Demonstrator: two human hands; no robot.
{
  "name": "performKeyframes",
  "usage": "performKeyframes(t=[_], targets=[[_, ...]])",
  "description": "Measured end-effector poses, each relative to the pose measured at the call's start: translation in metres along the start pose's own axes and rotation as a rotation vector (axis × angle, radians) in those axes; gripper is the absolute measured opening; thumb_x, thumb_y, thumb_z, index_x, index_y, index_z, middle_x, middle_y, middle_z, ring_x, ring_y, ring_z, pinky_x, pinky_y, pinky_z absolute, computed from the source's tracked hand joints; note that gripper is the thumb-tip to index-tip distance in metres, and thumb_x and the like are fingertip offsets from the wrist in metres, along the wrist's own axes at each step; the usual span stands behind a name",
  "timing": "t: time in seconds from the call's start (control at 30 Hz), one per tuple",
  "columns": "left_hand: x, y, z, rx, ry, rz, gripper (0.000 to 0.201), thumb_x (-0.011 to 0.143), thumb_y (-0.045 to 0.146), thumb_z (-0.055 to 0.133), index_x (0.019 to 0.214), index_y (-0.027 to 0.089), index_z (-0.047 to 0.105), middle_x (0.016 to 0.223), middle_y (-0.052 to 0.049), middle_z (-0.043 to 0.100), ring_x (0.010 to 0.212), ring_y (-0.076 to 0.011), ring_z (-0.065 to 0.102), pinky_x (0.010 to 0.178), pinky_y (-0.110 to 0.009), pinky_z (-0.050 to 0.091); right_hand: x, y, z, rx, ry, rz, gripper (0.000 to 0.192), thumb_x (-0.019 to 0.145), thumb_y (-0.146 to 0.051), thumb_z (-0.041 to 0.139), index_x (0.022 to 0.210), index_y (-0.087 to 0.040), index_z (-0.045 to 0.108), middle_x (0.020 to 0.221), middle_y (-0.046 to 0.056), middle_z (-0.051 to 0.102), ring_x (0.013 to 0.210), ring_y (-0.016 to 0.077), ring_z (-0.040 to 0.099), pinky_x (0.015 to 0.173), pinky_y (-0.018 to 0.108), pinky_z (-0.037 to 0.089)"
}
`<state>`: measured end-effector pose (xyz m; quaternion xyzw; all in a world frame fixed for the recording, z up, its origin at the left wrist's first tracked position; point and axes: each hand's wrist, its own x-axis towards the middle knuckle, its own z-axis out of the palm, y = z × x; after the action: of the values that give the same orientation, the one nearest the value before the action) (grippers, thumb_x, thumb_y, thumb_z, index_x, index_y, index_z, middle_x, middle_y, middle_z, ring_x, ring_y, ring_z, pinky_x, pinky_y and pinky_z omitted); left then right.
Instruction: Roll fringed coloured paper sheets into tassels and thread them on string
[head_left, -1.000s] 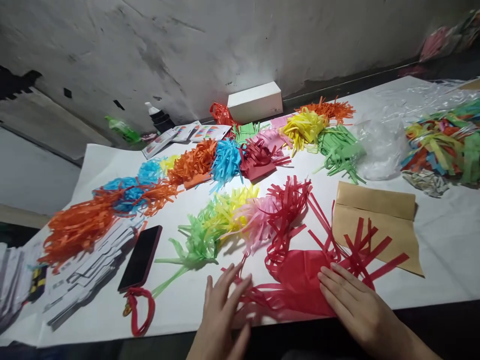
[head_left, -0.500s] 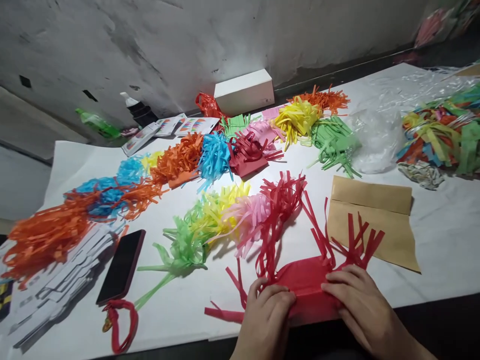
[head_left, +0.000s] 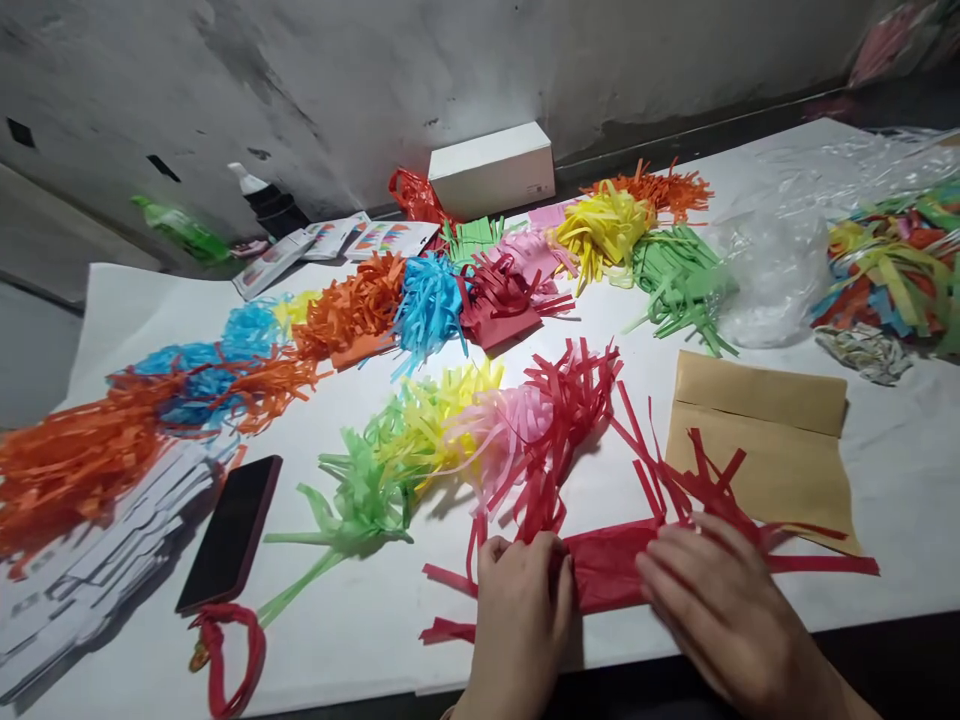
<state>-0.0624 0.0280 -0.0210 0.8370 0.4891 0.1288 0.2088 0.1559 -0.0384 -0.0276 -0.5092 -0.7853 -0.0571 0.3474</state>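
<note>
A sheet of red tissue paper (head_left: 611, 566), cut into fringe strips at both ends, lies near the front edge of the table. My left hand (head_left: 521, 600) is closed on its left side, fingers curled over the paper. My right hand (head_left: 720, 600) rests over the right side with its fingers stretched out, slightly blurred. Red strips (head_left: 712, 480) spread out past my right hand, and some overlap a brown kraft paper piece (head_left: 765, 430). Just behind my left hand are a red fringed tassel (head_left: 570, 400) and a pink tassel (head_left: 506, 430).
Yellow (head_left: 442, 420) and green tassels (head_left: 367, 500) lie to the left. A phone (head_left: 230, 533), a red wrist strap (head_left: 238, 660) and stacked white paper strips (head_left: 105, 580) are farther left. More coloured tassels, a white box (head_left: 491, 170) and clear plastic bags (head_left: 776, 275) line the back.
The red paper now looks flatter and narrower between my hands. My left fingers have curled in, and my right hand has turned over the paper. Some right-hand strips now stretch farther right.
</note>
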Motion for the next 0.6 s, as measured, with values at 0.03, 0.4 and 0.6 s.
performKeyframes(t=[0.03, 0.4, 0.6], targets=[[0.000, 0.000, 0.000, 0.000, 0.006, 0.004, 0.015, 0.099, 0.015, 0.047, 0.089, 0.022, 0.056, 0.077, 0.002, 0.069, 0.069, -0.0193, 0.064, 0.085, -0.045, 0.038, -0.002, -0.001, 0.000, 0.066, -0.031, -0.070, 0.025, 0.099, -0.004, 0.053, 0.114, -0.009, 0.072, 0.109, 0.011, 0.073, 0.112, 0.0276, 0.063, 0.112, 0.053, 0.035], [-0.012, 0.009, -0.003, 0.056, 0.298, 0.387, 0.013, 0.099, 0.027, 0.058, 0.105, 0.025, 0.069, 0.115, -0.005, 0.074, 0.119, -0.0257, 0.059, 0.123, -0.054, 0.013, 0.001, -0.009, 0.009, 0.154, -0.042, -0.057, 0.023, 0.100, -0.010, 0.051, 0.103, -0.009, 0.073, 0.099, 0.009, 0.074, 0.099, 0.0230, 0.064, 0.112, 0.045, 0.035], [-0.014, 0.003, -0.002, 0.011, 0.145, 0.417, 0.019, 0.102, 0.015, 0.050, 0.096, 0.022, 0.066, 0.090, 0.003, 0.074, 0.090, -0.0174, 0.063, 0.115, -0.042, 0.022, -0.008, -0.001, 0.004, 0.131, -0.088, -0.065, 0.034, 0.103, -0.003, 0.037, 0.108, -0.007, 0.070, 0.102, 0.012, 0.072, 0.106, 0.0258, 0.060, 0.110, 0.048, 0.032]])
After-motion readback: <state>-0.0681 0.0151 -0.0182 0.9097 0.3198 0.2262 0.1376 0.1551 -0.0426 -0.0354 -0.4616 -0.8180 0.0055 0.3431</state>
